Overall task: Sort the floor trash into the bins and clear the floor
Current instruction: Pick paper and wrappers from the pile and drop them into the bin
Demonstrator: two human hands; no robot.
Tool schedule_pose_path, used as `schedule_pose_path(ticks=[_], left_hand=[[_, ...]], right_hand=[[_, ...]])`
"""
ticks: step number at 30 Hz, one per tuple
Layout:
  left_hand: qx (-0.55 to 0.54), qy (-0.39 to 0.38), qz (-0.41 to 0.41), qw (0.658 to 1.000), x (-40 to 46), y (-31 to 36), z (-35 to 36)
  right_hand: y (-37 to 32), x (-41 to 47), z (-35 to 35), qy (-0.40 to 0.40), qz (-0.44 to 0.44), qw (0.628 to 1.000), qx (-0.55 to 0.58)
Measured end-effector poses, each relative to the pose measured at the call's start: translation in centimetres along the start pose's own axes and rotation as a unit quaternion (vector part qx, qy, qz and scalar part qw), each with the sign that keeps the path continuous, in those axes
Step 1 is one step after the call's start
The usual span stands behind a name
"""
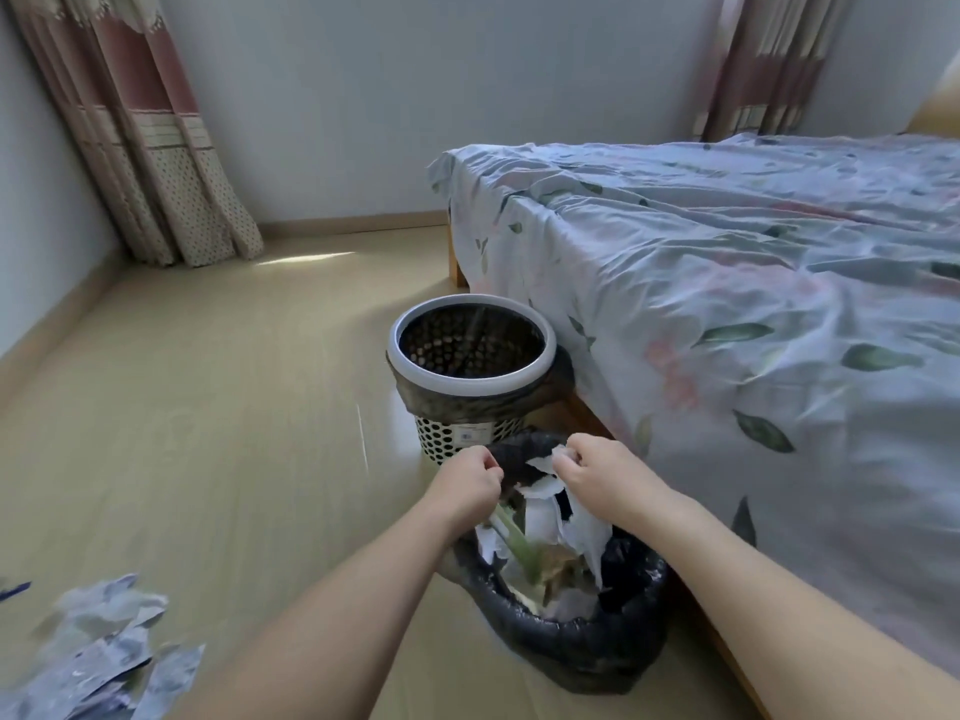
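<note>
While a heap of crumpled wrappers (98, 662) is left on the floor (208, 407) at the lower left of the frame, the binning step is judged to be in hand. Above the black-lined near bin (582, 652), low centre, the left hand (467, 483) is seen curled, possibly pinching the liner; torn white paper (550, 501) is pinched by the right hand (597, 475). Next, release, then the wrappers. On the perforated far bin (470, 371) a label is seen, unreadable.
</note>
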State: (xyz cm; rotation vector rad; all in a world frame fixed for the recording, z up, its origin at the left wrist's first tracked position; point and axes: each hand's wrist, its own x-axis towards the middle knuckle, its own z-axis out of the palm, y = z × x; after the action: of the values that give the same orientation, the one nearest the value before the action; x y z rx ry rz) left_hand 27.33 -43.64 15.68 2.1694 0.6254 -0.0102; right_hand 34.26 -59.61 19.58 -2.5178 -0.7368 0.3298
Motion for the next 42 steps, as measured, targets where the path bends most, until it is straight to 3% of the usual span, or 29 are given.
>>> schedule_pose_path(ticks=[4,8,13,21,26,32,36,39,42], left_hand=[[-0.091,-0.048,-0.062,0.993,0.1,-0.6,0.5],[-0.1,-0.077,-0.061,0.99,0.4,0.1,1.7],[-0.222,0.084,-0.064,0.969,1.7,0.8,1.4],[-0.173,0.143,-0.041,0.974,3.1,-0.7,-0.8],[-0.13,0.157,-0.049,0.978,4.2,-2.8,-1.5],[-0.081,0.155,-0.09,0.981,4.3,-6.1,-2.3],[-0.071,0.144,-0.104,0.982,3.5,-7.6,-4.0],[-0.085,0.134,-0.1,0.982,1.9,-8.4,-6.4],[-0.089,0.125,-0.098,0.983,-0.6,-9.7,-10.2]], right_hand=[[1.3,0.5,2.2,-0.039,0.046,0.995,0.084],[1.7,1.4,3.6,-0.098,0.136,0.968,0.186],[4.0,2.6,6.8,-0.148,0.13,0.973,0.118],[3.2,3.7,10.7,-0.28,0.129,0.939,-0.15],[3.4,4.9,13.8,-0.24,0.17,0.934,-0.202],[3.8,6.2,15.5,-0.249,0.21,0.919,-0.223],[2.6,7.5,14.7,-0.341,0.129,0.895,-0.257],[-1.3,7.5,10.5,-0.289,0.122,0.918,-0.241],[-8.1,6.1,6.1,-0.177,0.058,0.948,-0.259]])
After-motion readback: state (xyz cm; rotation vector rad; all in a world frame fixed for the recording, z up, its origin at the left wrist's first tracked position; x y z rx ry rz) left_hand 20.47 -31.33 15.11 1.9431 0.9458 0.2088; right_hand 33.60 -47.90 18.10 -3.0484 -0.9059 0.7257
